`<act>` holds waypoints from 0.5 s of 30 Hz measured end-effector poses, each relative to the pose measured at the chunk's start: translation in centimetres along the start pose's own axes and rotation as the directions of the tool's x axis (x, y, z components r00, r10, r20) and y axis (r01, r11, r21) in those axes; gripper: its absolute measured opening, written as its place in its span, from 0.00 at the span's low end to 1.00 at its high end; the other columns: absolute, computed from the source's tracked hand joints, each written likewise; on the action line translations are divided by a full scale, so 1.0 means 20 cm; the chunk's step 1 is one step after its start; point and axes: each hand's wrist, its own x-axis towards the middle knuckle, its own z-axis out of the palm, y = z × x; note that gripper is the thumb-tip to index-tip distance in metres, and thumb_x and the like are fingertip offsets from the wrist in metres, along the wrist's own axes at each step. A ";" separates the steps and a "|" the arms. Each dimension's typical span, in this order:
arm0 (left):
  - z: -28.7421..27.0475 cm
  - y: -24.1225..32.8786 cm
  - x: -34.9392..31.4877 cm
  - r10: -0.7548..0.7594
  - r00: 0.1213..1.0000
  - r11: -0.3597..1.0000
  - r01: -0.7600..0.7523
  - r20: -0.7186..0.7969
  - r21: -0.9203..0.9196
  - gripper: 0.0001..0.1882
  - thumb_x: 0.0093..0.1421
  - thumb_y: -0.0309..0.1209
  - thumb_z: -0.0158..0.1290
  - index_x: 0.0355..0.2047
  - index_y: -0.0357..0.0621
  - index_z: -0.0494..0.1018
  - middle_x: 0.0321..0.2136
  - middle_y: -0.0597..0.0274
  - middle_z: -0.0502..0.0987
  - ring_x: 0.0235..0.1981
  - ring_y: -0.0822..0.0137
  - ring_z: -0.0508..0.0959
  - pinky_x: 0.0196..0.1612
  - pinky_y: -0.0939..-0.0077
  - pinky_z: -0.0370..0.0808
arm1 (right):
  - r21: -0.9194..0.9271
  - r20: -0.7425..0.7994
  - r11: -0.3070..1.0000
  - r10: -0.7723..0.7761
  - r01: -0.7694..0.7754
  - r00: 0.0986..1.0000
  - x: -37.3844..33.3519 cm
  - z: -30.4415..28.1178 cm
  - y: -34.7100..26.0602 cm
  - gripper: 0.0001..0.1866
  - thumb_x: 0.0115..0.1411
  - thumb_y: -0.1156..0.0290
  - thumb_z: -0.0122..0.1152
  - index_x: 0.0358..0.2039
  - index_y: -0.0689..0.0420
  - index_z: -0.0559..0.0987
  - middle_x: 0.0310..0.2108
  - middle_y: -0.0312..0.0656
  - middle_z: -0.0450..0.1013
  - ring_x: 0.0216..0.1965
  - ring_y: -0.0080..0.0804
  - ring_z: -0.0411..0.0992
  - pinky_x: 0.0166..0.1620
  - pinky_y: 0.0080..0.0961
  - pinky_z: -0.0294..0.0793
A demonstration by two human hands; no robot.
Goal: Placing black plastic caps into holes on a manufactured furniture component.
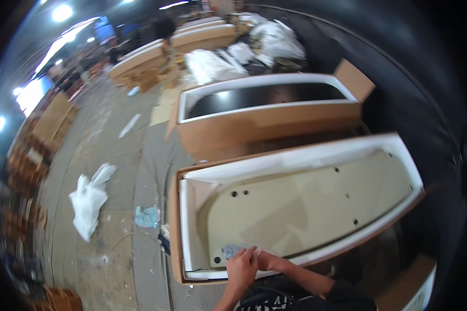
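Note:
Close together over the near left corner of a long box, my left hand (242,266) and my right hand (265,260) are both closed. A small crumpled bag of clear, greyish plastic (232,251) sticks out from their fingers. My left hand partly covers my right, so its exact grip is hard to see. Below them lies a beige panel (301,207) with a rounded end and several dark holes. White foam (188,228) lines the cardboard box (176,233) around the panel. What the bag contains is too blurred to tell.
Behind stands another foam-lined cardboard box (264,127) holding a glossy black panel (275,96). White plastic sheeting (90,202) and a pale blue scrap (147,216) lie on the floor at left. A black wall covering (399,93) runs along the right. More boxes (205,39) stand farther back.

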 end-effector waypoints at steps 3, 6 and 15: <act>0.07 0.10 0.04 0.106 0.985 0.994 -0.108 0.140 0.008 0.09 0.57 0.33 0.56 0.36 0.43 0.79 0.23 0.54 0.75 0.23 0.51 0.77 0.26 0.61 0.73 | -0.040 -0.061 0.993 0.106 -0.108 0.993 -0.14 -0.02 0.09 0.13 0.59 0.66 0.49 0.39 0.58 0.77 0.40 0.53 0.75 0.45 0.50 0.73 0.47 0.39 0.71; 0.18 0.24 0.04 0.165 0.968 0.985 -0.172 0.189 0.019 0.07 0.57 0.31 0.56 0.34 0.43 0.79 0.23 0.54 0.75 0.23 0.51 0.77 0.26 0.61 0.73 | -0.161 -0.212 0.960 0.193 -0.229 0.958 -0.23 0.00 0.11 0.14 0.61 0.64 0.47 0.41 0.56 0.77 0.41 0.50 0.75 0.45 0.47 0.73 0.48 0.38 0.71; 0.70 0.77 -0.09 -0.075 0.994 0.995 0.079 0.075 -0.054 0.06 0.57 0.26 0.57 0.31 0.35 0.78 0.16 0.60 0.68 0.16 0.73 0.67 0.20 0.77 0.66 | 0.038 -0.052 0.994 0.105 -0.104 0.993 -0.80 -0.57 0.20 0.13 0.59 0.69 0.45 0.37 0.58 0.78 0.37 0.51 0.77 0.41 0.48 0.74 0.45 0.40 0.71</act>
